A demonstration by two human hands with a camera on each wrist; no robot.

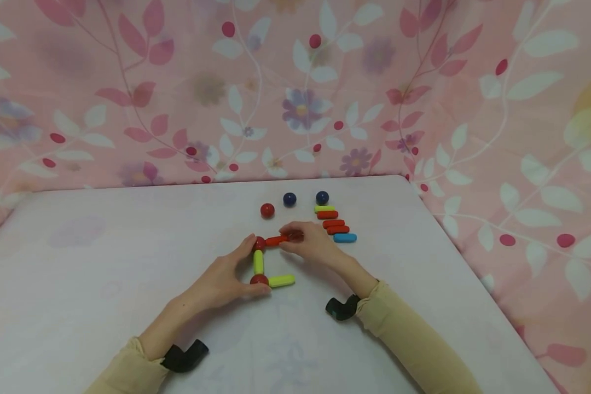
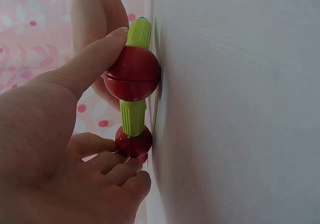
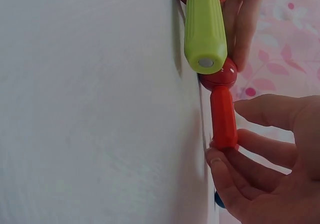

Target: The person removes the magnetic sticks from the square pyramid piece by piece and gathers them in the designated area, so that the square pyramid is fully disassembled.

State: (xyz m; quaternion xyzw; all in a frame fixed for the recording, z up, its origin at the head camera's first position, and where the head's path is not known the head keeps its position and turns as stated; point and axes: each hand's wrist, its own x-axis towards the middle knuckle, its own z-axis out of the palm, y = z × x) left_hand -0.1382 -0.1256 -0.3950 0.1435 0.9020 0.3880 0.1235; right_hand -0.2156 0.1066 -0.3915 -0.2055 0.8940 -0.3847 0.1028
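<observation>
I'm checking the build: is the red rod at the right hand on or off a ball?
On: the red rod meets a red ball, no gap visible.

Bare human hands are noted as the left grip (image 1: 216, 282) and the right grip (image 1: 310, 243). Behind the left grip, the forearm is covered by a plain beige left sleeve (image 1: 128, 369), by which the wrist is left exposed. Its left cuff (image 1: 139, 346) is gathered into small puckers. Behind the right grip, a matching right sleeve (image 1: 418, 334) is worn, the cloth lightly creased and likewise puckered at the right cuff (image 1: 378, 293). At each cuff, on the inward side, a black fitting is carried: the left fitting (image 1: 184, 357) is seen as bent, with a notch in its outline; the right fitting (image 1: 342, 308) is similarly angled, with a faint greenish patch.
</observation>
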